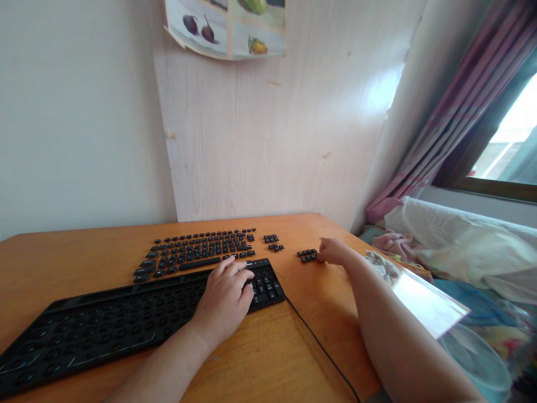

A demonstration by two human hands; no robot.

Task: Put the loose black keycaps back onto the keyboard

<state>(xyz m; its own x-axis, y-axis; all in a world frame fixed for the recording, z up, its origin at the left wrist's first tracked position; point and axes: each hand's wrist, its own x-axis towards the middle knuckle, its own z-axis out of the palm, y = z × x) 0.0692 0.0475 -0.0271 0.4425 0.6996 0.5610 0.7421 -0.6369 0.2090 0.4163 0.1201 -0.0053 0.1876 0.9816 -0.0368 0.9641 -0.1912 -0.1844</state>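
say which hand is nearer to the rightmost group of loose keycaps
Right. The right hand is at the right end of the rightmost keycap group; the left hand is farther off to its left, over the keyboard.

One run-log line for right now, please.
Left hand: on black keyboard, at number pad | Right hand: at small keycap cluster | Keyboard: most sockets bare | Desk: larger keycap block behind keyboard
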